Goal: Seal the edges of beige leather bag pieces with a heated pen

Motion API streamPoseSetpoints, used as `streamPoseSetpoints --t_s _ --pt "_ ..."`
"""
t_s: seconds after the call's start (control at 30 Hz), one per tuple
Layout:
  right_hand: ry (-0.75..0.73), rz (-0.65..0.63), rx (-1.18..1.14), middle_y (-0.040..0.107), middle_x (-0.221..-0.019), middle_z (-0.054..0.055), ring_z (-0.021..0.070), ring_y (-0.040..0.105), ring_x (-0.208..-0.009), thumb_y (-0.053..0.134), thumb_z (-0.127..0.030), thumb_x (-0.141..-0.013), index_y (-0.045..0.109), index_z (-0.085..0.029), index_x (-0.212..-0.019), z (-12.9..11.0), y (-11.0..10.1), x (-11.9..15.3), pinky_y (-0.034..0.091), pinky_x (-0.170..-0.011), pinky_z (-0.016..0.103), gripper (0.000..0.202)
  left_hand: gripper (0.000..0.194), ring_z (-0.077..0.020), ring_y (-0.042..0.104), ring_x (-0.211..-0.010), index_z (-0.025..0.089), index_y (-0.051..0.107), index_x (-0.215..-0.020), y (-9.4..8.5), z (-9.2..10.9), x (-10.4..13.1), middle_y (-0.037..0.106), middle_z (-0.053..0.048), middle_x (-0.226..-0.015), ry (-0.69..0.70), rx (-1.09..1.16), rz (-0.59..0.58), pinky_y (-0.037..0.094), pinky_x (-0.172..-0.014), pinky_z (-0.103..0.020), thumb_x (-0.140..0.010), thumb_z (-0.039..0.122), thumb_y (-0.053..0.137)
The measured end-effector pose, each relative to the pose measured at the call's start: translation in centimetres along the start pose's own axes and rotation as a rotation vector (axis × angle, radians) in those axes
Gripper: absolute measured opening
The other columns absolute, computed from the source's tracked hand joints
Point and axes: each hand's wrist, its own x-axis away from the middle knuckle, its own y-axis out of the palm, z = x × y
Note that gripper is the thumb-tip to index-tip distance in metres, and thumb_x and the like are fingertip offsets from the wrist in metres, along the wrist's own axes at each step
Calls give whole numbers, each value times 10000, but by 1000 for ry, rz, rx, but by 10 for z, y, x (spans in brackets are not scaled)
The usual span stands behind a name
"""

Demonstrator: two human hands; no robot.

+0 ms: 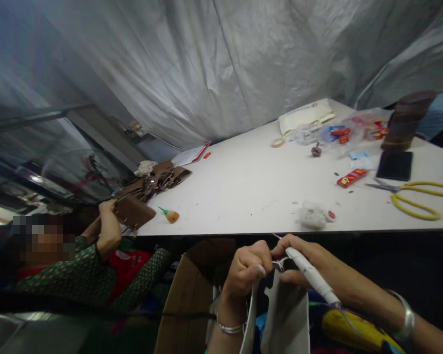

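My left hand point(248, 269) is closed, fingers curled at the top of a pale grey-white bag-like piece point(286, 309) with stiff panels. In my right hand point(302, 253) lies a slim tool wrapped in white tape point(313, 275), its thin tip pointing up and left and a wire-like end at its rear. Right thumb and fingers also meet near a small metal ring and white strip point(279, 264) between the two hands. Exactly what the left fingertips pinch is hidden.
A white table point(225, 196) spans ahead, carrying yellow-handled scissors point(417, 196), a phone point(394, 165), a red box point(351, 178), crumpled plastic point(313, 215) and a glue bottle point(170, 215). A cardboard box point(184, 300) stands below. At left, a co-worker holds a brown bag point(135, 212).
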Motion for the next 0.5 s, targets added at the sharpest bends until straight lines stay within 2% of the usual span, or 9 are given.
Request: streamPoseSetpoints --t_s 0.17,0.3,0.4,0.5 --pt "-13 18 25 638 -813 -21 145 555 -691 664 -211 -900 652 -218 -1080 16 4 2 436 -625 225 181 718 -198 461 -658 204 437 -442 5 -5 1 509 -66 -596 -18 26 130 395 -643 -357 -911 721 606" --pt "-134 84 110 676 -879 11 166 609 -762 637 -203 -940 683 -209 -1029 29 7 2 454 -686 246 100 729 -186 467 -663 190 391 -452 12 -17 4 485 -58 -619 -4 81 191 398 -645 -339 -945 688 593" --pt "-221 85 167 694 -923 37 175 629 -798 579 -177 -975 698 -200 -1041 37 4 3 468 -728 265 138 669 -184 450 -668 191 428 -507 18 -24 6 462 -49 -648 -21 137 221 395 -641 -337 -969 654 571" --pt "-245 114 221 691 -912 47 186 629 -808 537 -132 -960 699 -196 -1055 42 2 5 470 -740 281 198 638 -184 417 -678 201 414 -575 23 -29 7 424 -38 -685 -107 148 220 416 -677 -345 -982 685 505"
